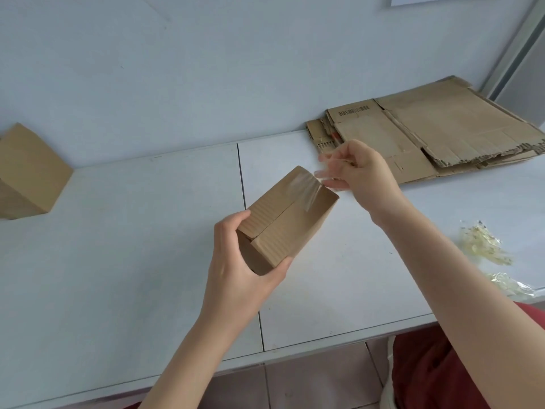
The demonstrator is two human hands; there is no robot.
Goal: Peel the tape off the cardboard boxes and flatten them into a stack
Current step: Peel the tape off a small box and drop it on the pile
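A small brown cardboard box is held above the white table, tilted with its top flaps toward me. My left hand grips its near end from below, thumb on the flap. A strip of clear tape is lifted off the far end of the flap seam. My right hand pinches the free end of that tape just beyond the box's far corner. A stack of flattened cardboard boxes lies at the back right of the table.
Another closed brown box stands at the far left against the wall. Crumpled bits of peeled clear tape lie at the right edge of the table. A wall runs right behind the table. Red cloth shows at the bottom right.
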